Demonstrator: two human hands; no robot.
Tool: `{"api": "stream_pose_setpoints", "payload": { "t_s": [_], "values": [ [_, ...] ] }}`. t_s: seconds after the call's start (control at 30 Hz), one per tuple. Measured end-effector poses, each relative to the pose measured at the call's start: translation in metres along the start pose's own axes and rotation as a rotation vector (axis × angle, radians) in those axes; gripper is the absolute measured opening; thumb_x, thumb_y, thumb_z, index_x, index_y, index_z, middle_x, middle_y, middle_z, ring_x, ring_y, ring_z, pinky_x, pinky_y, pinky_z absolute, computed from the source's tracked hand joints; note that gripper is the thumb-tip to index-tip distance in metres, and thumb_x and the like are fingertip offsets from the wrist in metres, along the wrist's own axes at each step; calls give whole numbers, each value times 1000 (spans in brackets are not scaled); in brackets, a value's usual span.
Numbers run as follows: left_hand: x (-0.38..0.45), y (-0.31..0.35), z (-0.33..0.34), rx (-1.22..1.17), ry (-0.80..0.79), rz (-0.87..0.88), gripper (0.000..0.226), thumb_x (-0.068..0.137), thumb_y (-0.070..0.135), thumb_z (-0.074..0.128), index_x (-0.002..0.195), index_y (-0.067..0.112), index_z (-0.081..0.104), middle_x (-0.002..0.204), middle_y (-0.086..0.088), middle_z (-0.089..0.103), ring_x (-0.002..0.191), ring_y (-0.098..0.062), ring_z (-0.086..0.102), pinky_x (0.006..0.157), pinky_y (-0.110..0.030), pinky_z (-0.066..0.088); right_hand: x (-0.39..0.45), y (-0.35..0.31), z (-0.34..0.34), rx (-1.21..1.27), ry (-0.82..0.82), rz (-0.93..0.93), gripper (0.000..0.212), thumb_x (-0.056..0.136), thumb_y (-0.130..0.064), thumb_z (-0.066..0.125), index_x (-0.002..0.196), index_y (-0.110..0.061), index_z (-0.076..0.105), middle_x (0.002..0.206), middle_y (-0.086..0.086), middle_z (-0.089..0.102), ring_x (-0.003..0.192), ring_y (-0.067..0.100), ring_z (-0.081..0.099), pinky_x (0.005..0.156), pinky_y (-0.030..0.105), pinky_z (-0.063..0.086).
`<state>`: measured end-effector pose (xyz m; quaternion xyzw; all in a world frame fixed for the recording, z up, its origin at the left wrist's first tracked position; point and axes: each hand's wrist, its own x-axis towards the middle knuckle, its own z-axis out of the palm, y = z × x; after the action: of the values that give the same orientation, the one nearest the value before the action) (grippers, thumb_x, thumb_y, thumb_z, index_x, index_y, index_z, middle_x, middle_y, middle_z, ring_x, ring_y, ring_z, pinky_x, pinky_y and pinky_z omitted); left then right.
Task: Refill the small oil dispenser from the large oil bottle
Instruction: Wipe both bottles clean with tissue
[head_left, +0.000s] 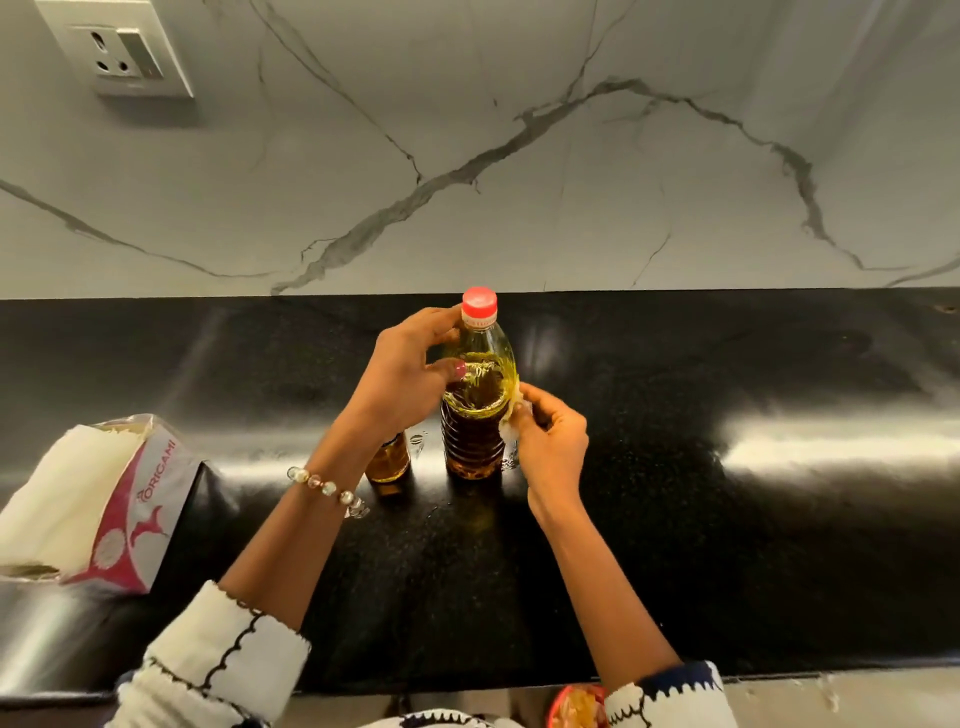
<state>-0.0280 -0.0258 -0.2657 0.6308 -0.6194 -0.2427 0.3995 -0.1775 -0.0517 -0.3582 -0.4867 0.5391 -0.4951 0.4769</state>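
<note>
**Large bottle capped, being wiped: expect an oily, slick grip**

Large oil bottle (475, 410) stands upright mid-counter on the black countertop (727, 364), red cap (479, 303) on. Oil level sits around the shoulder, so it's near full; I'd judge it heavy and bottom-loaded, thin ribbed plastic that will flex if squeezed.

Left hand (402, 376) wraps the shoulder and neck from 9 o'clock, fingers closed around it, thumb on the front. Right hand (550, 441) at 3 o'clock, fingertips pinched together on a small wad of tissue (511, 415) pressed to the bottle wall. Looks like wiping drips.

Small oil dispenser (388, 460) just beside the bottle at 8 o'clock, mostly hidden by the left wrist; can't tell if its top is on.

Tissue pack (104, 499) well apart at 9 o'clock.

Handling: wall likely oily, so slippery. Best hold is the ribbed lower body, second hand under the neck. Avoid crushing the wall when the cap is off.
</note>
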Motion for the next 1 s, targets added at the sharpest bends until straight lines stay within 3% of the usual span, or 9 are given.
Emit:
{"api": "stream_pose_setpoints", "payload": {
  "t_s": [0.1,0.17,0.23,0.43,0.57,0.7,0.8,0.9,1.0],
  "values": [
    [-1,-4,9,-65,-5,-37,58,91,-2,58,142,21,45,131,2,58,124,-11,50,100,-27,44,1,5,5,-69,31,33,21,91,-13,61,107,-19,73,101,-3,71,93,6,67,86,37,57],
    [-2,-6,15,-132,-15,-54,56,92,7,60,142,25,44,130,3,59,124,-13,52,103,-35,47,-1,-5,5,-68,59,5,21,91,-12,62,107,-18,73,99,-5,72,91,4,67,85,33,58],
    [-5,-6,21,-133,23,-37,53,89,20,67,138,27,48,125,4,62,117,-13,57,100,-42,50,-5,-23,4,-72,87,-104,20,91,-13,63,108,-17,72,100,-9,70,92,3,67,85,28,57],
    [-1,2,36,-27,208,-7,55,79,35,75,127,18,53,115,0,65,106,-14,61,93,-36,52,-13,-55,9,-73,109,-460,26,90,2,58,111,-7,70,105,-2,68,99,5,64,87,16,52],
    [3,2,31,-12,168,4,47,80,27,76,121,18,55,111,1,65,100,-11,61,88,-27,51,-3,-34,4,-60,100,-423,24,90,-2,61,110,-8,70,104,-2,69,97,4,65,86,19,53],
    [3,1,31,-68,175,18,45,81,24,75,121,19,55,109,3,65,99,-10,62,86,-26,52,-4,15,1,-179,62,-168,28,87,-1,62,111,-12,71,99,-3,72,90,5,67,84,31,57],
    [4,-2,35,-57,201,28,42,81,26,74,118,21,55,106,3,66,97,-11,63,86,-30,54,-10,36,3,-275,4,-37,27,88,-3,62,113,-10,69,99,3,74,82,5,66,75,23,57],
    [7,-3,37,-82,251,8,39,81,26,74,115,23,56,103,3,66,95,-12,64,85,-33,55,-16,31,5,-297,25,-26,25,90,-1,58,109,-10,71,89,0,73,72,5,64,64,18,52],
    [11,-3,37,-112,294,-19,38,81,23,74,114,22,56,99,6,65,93,-11,64,84,-31,55,-25,11,12,-218,79,-101,29,93,-4,55,117,-13,68,97,-8,70,88,7,67,80,25,56]
  ]
}}
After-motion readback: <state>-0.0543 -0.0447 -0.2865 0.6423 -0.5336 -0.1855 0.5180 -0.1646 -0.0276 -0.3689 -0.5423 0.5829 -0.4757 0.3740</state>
